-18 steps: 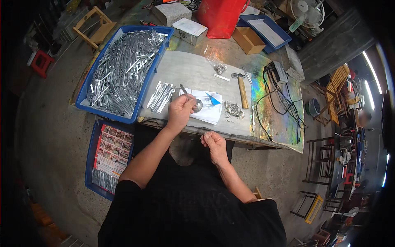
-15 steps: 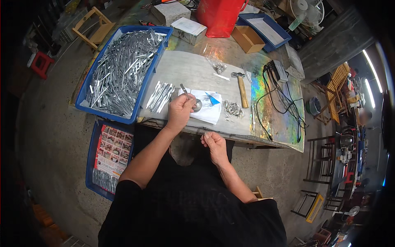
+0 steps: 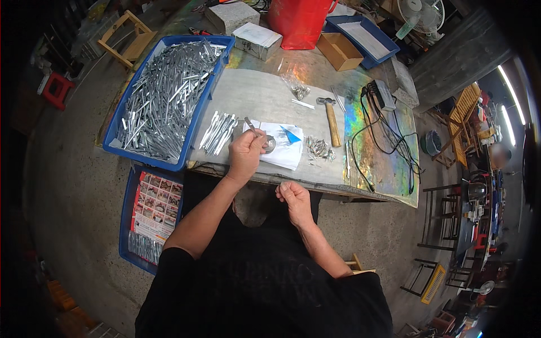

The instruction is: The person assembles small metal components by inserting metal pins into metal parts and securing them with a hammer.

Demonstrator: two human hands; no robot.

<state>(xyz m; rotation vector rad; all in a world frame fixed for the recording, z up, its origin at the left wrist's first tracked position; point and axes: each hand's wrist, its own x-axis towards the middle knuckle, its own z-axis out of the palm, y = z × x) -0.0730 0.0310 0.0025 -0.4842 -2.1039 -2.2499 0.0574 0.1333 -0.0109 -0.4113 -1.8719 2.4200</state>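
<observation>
My left hand (image 3: pixel 247 152) is closed around a slim flat metal strip (image 3: pixel 249 124), whose upper end sticks out above the fingers. Just right of those fingers, a small round grey metal piece (image 3: pixel 270 145) rests on white paper sheets (image 3: pixel 286 160) with a blue patch. At the table's front edge my right hand (image 3: pixel 296 201) is closed, fingertips pressed together; whatever they may hold cannot be made out. Left of the paper lies a row of shiny metal strips (image 3: pixel 218 133). A heap of small metal pieces (image 3: pixel 320 149) lies to its right.
A blue tray (image 3: pixel 181 160) heaped with metal strips stands at left, above another blue bin (image 3: pixel 125 239). A hammer (image 3: pixel 332 125), black cables (image 3: pixel 389 137), a plastic bag of small parts (image 3: pixel 298 89), a cardboard box (image 3: pixel 340 53) and a red container (image 3: pixel 297 25) occupy the table.
</observation>
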